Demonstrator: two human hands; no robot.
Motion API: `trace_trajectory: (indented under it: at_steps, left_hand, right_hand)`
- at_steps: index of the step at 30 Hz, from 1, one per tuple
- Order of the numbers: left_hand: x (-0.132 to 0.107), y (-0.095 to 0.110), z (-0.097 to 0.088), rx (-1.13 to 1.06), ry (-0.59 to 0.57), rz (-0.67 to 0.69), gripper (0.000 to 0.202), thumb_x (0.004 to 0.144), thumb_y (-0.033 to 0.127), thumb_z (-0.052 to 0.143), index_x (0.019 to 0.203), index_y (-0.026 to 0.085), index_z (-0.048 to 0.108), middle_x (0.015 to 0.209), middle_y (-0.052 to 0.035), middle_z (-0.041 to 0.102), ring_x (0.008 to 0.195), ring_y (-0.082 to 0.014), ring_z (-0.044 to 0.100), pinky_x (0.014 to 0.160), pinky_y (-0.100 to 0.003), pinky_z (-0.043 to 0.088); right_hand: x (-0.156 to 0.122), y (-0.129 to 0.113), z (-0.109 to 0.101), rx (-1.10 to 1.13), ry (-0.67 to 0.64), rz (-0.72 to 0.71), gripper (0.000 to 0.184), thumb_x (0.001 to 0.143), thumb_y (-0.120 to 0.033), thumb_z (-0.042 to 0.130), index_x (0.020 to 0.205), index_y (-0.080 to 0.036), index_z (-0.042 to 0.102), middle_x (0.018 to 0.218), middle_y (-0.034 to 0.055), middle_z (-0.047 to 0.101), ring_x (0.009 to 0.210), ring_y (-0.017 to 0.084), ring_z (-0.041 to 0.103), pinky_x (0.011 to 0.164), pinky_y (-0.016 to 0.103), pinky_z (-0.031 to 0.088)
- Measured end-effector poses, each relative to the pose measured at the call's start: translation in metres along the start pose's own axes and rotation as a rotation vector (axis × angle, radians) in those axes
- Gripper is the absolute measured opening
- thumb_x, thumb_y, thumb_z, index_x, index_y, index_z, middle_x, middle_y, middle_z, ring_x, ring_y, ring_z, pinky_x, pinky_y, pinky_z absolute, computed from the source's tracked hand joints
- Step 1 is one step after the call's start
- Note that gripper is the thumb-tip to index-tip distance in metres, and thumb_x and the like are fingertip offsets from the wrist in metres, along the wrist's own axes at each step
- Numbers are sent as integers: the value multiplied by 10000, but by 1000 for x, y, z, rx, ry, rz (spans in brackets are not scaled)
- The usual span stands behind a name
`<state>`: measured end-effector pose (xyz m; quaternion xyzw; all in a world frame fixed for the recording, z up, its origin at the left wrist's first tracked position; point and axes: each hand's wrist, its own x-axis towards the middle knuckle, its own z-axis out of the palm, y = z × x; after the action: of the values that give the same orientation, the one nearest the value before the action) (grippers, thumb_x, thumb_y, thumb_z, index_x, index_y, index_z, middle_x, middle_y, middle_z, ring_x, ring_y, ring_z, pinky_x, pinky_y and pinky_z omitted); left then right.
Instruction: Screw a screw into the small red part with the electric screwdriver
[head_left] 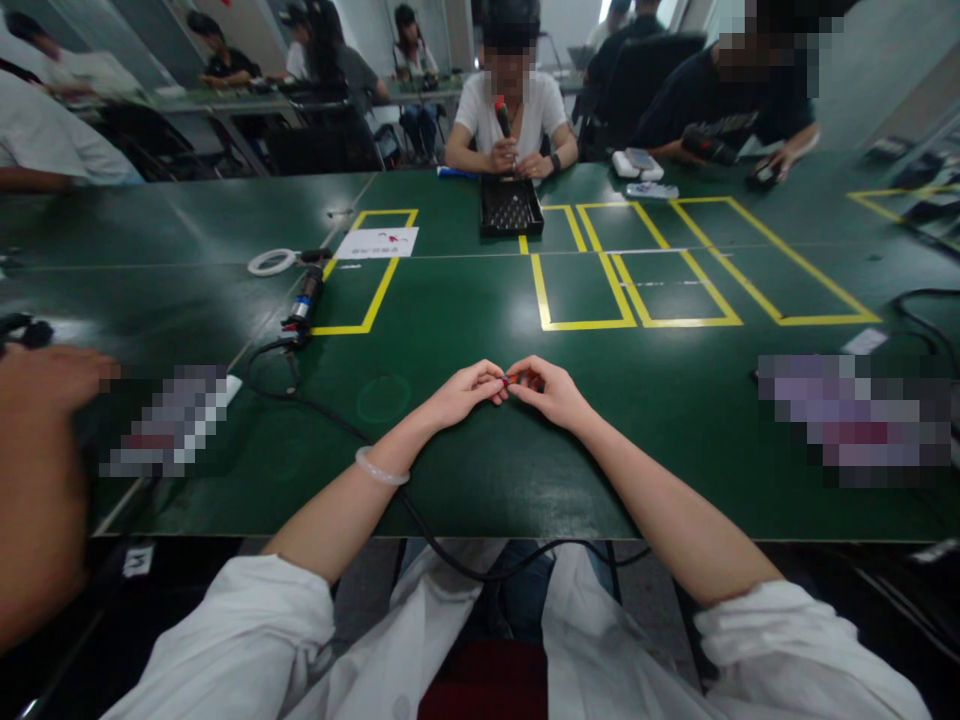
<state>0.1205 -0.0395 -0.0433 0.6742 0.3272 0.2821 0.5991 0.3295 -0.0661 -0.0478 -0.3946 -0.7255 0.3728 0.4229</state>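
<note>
Over the middle of the green table [465,480], my two hands meet at the fingertips. My left hand [474,388], with a pale bangle [381,468] on its wrist, is closed in a pinch. Opposite it, my right hand [553,392] is closed too, its fingers curled. Between them is a small red and dark piece [513,381] with a bit of orange; it is mostly covered by the fingers and too small to name. Which hand bears more of it I cannot tell.
A dark corded tool [304,300], likely an electric screwdriver, lies left, its black cable [330,412] running past my left forearm. Yellow tape frames [589,325] mark the table. Across sits a person at a black tray [511,225]. Another person's arm [45,480] is at left.
</note>
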Motion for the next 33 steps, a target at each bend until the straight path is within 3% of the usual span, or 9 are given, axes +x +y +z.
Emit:
trace_trajectory:
  at_steps: [4,12,18,21,26,33]
  left_hand:
    - [-1,4,2,29,5,-11,375,918,464,591,993,98,566,893,-81,655,799,-140,616,794,-292,474]
    - [-4,8,6,15,20,-15,377,866,407,675,1049,117,520,907,-81,666,816,-141,628,787,-289,475]
    - [-1,4,3,3,25,-16,364,866,427,659,1002,111,540,899,-65,642,805,-137,618,787,-287,469]
    - [0,3,2,5,42,-22,354,866,428,651,988,112,545,879,-44,624,783,-129,606,772,-276,459]
    - [0,3,2,-2,43,-32,355,865,437,645,967,112,542,861,-43,635,776,-132,609,777,-279,458]
    - [0,5,3,20,60,-61,392,835,470,673,946,116,547,850,-44,644,764,-133,611,763,-273,461]
  right_hand:
    - [0,2,1,69,-4,34,201,872,-348,640,985,-181,637,805,13,646,661,122,561,614,258,448]
    - [1,6,1,130,-1,121,265,891,-438,617,904,-173,617,771,22,668,641,130,613,623,268,486]
    - [0,5,3,188,-31,95,305,849,-409,670,1037,-192,567,793,12,678,643,121,609,616,255,486]
    - [0,3,3,150,-50,55,353,812,-380,707,1067,-200,543,822,4,670,629,109,576,596,244,463]
    - [-1,-5,2,-10,-55,-5,192,853,-303,651,989,-193,572,811,0,667,618,100,538,597,236,437]
    - [-1,-10,0,-135,-55,-50,136,861,-258,638,971,-192,591,809,4,651,639,115,537,620,246,437]
